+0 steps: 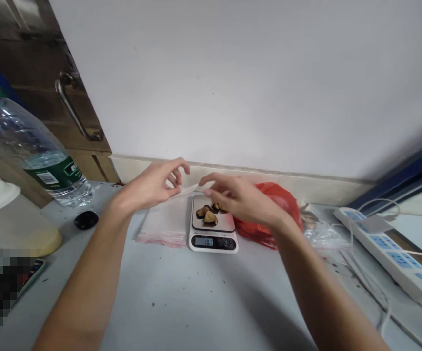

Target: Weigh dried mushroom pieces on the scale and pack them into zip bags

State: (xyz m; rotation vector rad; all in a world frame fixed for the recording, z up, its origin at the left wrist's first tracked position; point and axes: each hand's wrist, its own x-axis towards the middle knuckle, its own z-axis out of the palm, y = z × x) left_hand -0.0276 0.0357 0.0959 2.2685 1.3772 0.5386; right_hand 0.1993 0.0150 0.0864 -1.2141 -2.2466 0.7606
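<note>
My left hand and my right hand face each other above a small digital scale. A thin clear plastic bag stretches between them, its edges pinched in the fingers of both hands. Several brown-and-tan dried pieces lie on the scale's pan, partly covered by my right hand. The lit display seems to read 10.7. Left of the scale, below my left hand, lies a stack of clear zip bags with pinkish edges. A red plastic bag sits right of the scale, behind my right wrist.
On the left stand a water bottle and a cloudy plastic container, with a black cap and a phone nearby. A clear bag and a white power strip with cables lie right. A white wall rises behind.
</note>
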